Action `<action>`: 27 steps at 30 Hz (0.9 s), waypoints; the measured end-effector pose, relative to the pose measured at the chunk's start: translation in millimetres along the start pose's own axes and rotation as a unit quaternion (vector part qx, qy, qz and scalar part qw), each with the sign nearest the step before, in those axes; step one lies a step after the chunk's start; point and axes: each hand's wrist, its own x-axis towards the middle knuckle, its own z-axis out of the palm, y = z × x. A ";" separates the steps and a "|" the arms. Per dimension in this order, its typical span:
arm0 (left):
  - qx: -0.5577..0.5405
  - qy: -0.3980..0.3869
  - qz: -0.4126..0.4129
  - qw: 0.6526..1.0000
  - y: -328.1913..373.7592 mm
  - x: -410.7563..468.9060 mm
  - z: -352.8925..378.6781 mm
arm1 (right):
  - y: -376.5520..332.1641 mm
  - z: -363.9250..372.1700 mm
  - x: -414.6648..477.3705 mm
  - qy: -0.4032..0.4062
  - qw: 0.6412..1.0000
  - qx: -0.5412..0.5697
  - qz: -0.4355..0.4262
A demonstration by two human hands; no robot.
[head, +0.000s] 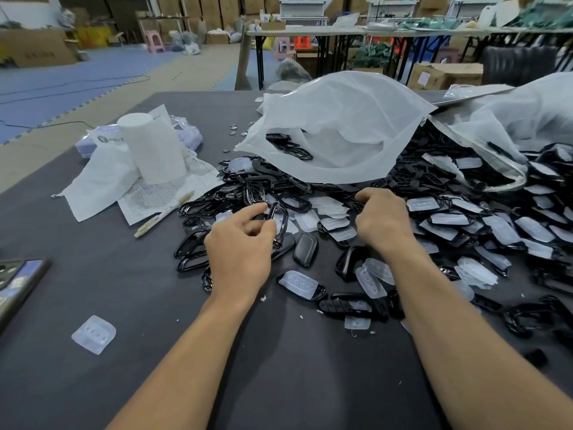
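A big heap of black plastic shell parts (pixel 434 193) and clear silicone button pads (pixel 335 223) covers the middle and right of the dark table (pixel 93 305). My left hand (pixel 240 243) pinches a glossy black oval frame (pixel 280 220) between thumb and fingers, just above the heap's near edge. Over the pile to the right, my right hand (pixel 383 217) reaches down with its fingers curled; what the fingertips touch is hidden. A closed black shell (pixel 305 249) lies between my two hands.
A large white plastic bag (pixel 341 125) lies open behind the heap, another (pixel 511 119) to the right. At left stand a white roll (pixel 153 148) on papers, a pen (pixel 164 214), a phone (pixel 18 280) and one loose silicone pad (pixel 93 334).
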 end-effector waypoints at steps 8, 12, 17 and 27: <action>-0.014 -0.003 -0.017 1.000 -2.2 3.8 -0.8 | 0.4 -11.5 14.4 0.010 1.000 -0.019 0.009; -0.020 -0.031 -0.024 0.999 -4.4 2.6 1.0 | -6.1 -7.2 -31.4 0.015 0.950 0.311 0.029; -0.038 -0.046 -0.047 0.997 -7.4 3.1 1.1 | -32.2 21.6 -70.4 -0.073 0.851 0.518 0.038; -0.256 -0.138 -0.137 0.947 -3.6 2.8 2.5 | -32.5 30.3 -72.5 -0.066 0.857 0.510 0.036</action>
